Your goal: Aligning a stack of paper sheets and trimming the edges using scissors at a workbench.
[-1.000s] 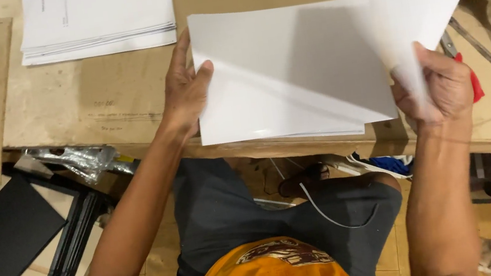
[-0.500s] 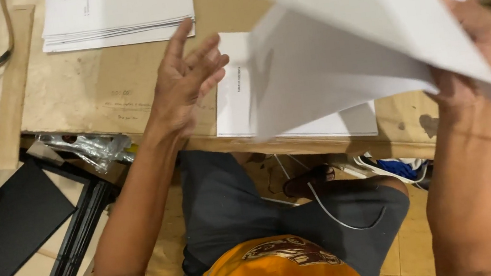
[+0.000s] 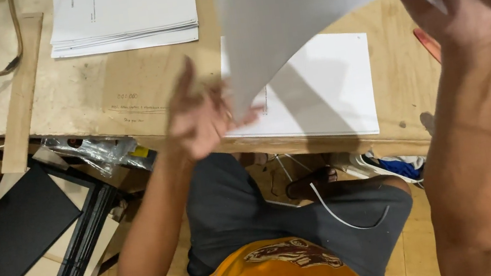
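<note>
Head camera looks steeply down, close over the wooden table (image 3: 125,90), somewhat blurred.

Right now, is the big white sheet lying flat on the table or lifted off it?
Lifted. The big white sheet hangs above the table, held by the right hand; its shadow falls on the paper stack below.

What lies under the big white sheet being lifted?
Under the lifted sheet, a white paper stack lies on the wooden table. The sheet hides the stack's upper left corner.

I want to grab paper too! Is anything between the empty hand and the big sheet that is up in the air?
Nothing visible. The left hand is right at the lower corner of the lifted sheet, which the right hand holds up.
</note>
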